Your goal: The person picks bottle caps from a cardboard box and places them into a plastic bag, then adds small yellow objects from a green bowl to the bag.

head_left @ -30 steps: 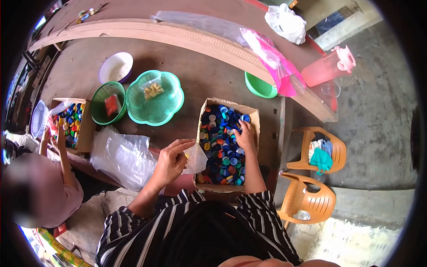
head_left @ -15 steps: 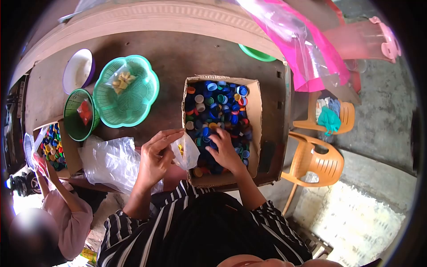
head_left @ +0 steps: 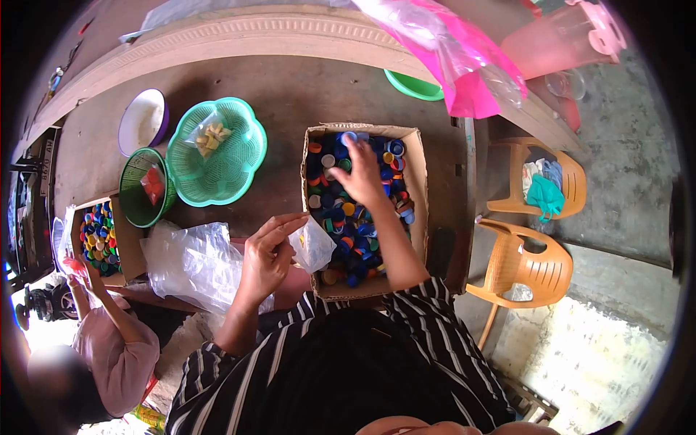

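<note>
A cardboard box (head_left: 416, 190) full of mixed bottle caps (head_left: 341, 217), mostly blue, stands on the brown table in front of me. My right hand (head_left: 359, 174) reaches into its far half, fingers spread over the caps; whether it grips one is hidden. My left hand (head_left: 267, 255) pinches the mouth of a small clear plastic bag (head_left: 313, 245) holding a few yellow caps, just left of the box.
Left of the box lie crumpled clear bags (head_left: 190, 262), a green flower-shaped basket (head_left: 246, 156), a dark green basket (head_left: 130, 192), a white bowl (head_left: 141, 122) and another cap box (head_left: 101, 235), where another person's hand (head_left: 87, 272) works. Two orange chairs (head_left: 529, 264) stand right.
My right hand has moved from the near part of the box to its far part. My left hand stays holding the small bag.
</note>
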